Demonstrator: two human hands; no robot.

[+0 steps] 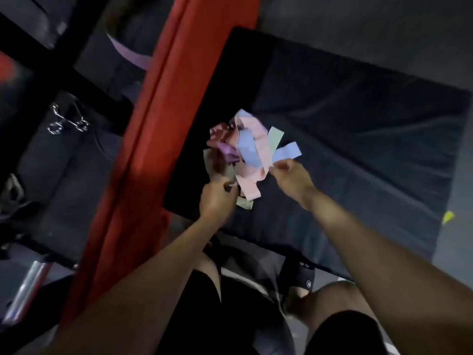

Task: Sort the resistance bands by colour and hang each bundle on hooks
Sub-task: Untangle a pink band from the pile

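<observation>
A tangled pile of resistance bands (245,149) in pink, blue, purple and pale green lies on a dark mat (358,139). My left hand (217,198) is at the pile's near left edge, fingers pinched on a pale band end. My right hand (291,178) is at the pile's right side, fingers closed on the end of a light blue band (286,152). A purple band (130,53) hangs at the upper left behind the red post.
A thick red upright post (153,139) runs diagonally just left of the mat. Black rack bars (58,73) and metal carabiners (67,120) are to the left. My knees and dark shorts are below. A small yellow object (448,217) sits at the right.
</observation>
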